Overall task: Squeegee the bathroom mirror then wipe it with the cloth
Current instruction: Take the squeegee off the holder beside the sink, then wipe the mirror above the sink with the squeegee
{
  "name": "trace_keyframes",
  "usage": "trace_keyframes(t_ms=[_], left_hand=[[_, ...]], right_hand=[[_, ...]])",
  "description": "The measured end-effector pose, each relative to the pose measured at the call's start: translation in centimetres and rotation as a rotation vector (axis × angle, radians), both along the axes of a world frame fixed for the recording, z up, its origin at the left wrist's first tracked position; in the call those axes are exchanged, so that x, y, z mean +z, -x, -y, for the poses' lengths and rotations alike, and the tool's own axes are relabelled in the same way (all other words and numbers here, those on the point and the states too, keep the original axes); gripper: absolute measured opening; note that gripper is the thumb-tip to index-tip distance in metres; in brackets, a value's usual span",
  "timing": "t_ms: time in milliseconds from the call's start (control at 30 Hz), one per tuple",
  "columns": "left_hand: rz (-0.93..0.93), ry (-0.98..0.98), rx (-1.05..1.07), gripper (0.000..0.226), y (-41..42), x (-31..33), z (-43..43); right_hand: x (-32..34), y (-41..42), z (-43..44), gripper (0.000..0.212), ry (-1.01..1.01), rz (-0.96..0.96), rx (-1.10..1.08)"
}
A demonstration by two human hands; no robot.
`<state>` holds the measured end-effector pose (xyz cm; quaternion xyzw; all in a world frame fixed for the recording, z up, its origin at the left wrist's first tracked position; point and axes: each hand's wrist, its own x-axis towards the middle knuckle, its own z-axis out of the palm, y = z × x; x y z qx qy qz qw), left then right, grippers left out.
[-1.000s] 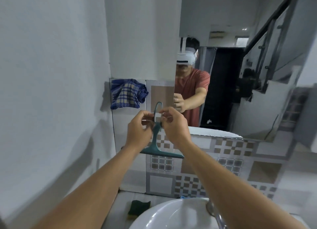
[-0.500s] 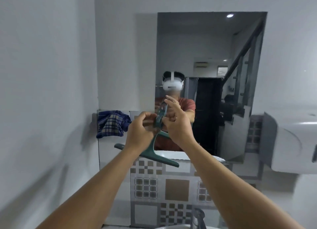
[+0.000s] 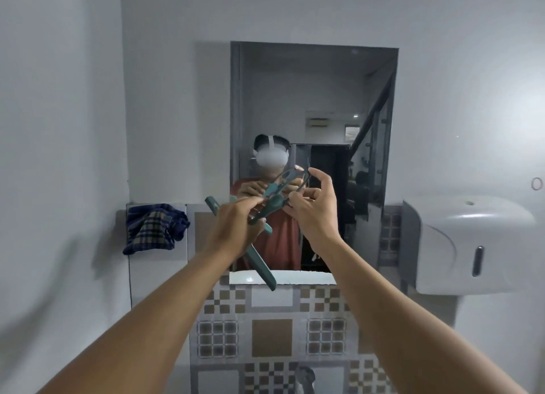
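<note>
A teal squeegee (image 3: 259, 261) is held in front of the lower half of the tall mirror (image 3: 312, 92), its blade slanting from upper left down to lower right. My left hand (image 3: 233, 231) grips its handle near the blade. My right hand (image 3: 314, 213) pinches the looped end of the handle, with the index finger raised. A blue and tan checked cloth (image 3: 153, 228) hangs over the ledge to the left of the mirror, apart from both hands. The mirror reflects me and the room behind.
A white wall dispenser (image 3: 469, 246) is mounted right of the mirror. Patterned brown and grey tiles (image 3: 271, 337) cover the wall below it. The top of a chrome tap (image 3: 305, 376) shows at the bottom edge. A plain wall closes in on the left.
The view has tilted up, so the whole mirror shows and the basin has dropped out of sight. Both hands have raised the squeegee and turned its blade to a steeper slant.
</note>
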<state>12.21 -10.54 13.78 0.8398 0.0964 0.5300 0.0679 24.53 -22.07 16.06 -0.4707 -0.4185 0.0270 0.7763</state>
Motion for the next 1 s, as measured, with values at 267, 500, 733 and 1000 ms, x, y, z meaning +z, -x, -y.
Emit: trace_keyframes(t_ms=[267,500,733,1000], left_hand=[[-0.062,-0.262,-0.028,0.039,-0.2,5.0,0.2],[-0.162,-0.392,-0.016,0.032,-0.1,8.7,1.0],[-0.198,-0.457,0.028,0.040,-0.1,11.5,1.4],[-0.001,-0.424,0.244,0.036,-1.4,10.7,-1.2]], right_hand=[[2.5,-2.4,2.6,0.066,0.195,0.463,-0.344],[5.0,-4.1,3.9,0.053,0.448,1.011,-0.678],[7.3,-4.9,3.3,0.045,0.403,1.278,-0.791],[10.4,-5.1,1.3,0.043,0.359,1.291,-0.780]])
